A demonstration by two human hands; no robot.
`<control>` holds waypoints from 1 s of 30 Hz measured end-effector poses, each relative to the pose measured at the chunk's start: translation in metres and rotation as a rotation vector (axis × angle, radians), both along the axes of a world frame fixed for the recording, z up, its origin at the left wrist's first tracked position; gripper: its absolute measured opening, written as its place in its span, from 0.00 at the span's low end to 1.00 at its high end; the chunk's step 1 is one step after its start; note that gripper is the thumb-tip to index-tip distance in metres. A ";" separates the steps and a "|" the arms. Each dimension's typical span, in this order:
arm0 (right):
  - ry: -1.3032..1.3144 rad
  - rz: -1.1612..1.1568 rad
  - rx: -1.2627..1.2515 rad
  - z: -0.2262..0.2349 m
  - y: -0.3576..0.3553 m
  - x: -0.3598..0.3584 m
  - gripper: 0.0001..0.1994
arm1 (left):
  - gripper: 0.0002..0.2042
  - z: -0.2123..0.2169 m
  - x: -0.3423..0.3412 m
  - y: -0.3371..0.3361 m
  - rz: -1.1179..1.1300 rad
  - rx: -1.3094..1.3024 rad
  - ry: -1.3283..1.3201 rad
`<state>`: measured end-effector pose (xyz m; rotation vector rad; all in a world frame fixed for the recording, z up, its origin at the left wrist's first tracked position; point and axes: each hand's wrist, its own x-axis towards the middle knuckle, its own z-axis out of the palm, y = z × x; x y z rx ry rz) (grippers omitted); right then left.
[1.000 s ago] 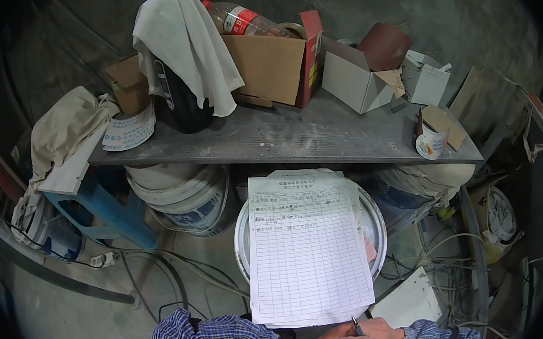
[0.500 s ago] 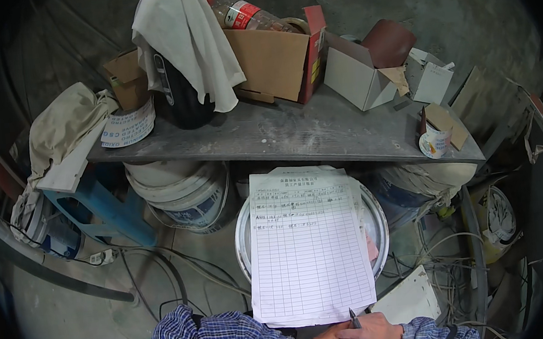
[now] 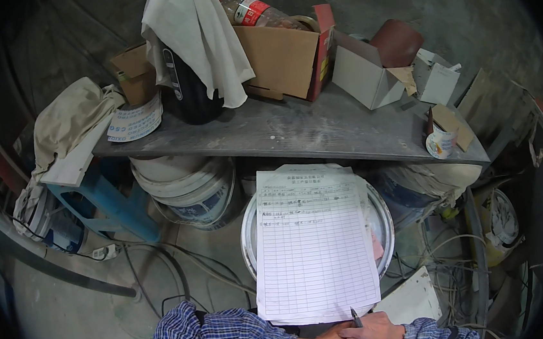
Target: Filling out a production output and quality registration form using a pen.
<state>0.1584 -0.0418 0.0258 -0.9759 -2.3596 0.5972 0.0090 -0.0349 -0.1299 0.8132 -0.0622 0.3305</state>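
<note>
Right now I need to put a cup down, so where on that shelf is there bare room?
The shelf is bare along its front middle, between the black jug under the cloth and the small cup. The back is crowded: brown box, white box, card scraps. The sheet covers the round lid below.

Soft, dim light is falling from above, brightening the lined paper sheet and the white cloth while shadow is pooling under the grey shelf. Fisheye distortion is bending edges and darkening the rim; focus is holding sharp centrally.
</note>
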 end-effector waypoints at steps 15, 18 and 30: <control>0.136 0.005 -0.038 0.002 0.004 -0.001 0.14 | 0.13 -0.005 0.006 -0.005 0.033 0.007 -0.011; 0.139 0.013 -0.066 0.002 0.005 0.000 0.14 | 0.13 -0.003 0.006 -0.005 0.027 -0.001 0.059; 0.215 -0.072 0.044 0.013 0.010 -0.007 0.12 | 0.14 0.011 0.002 -0.009 0.021 -0.029 0.308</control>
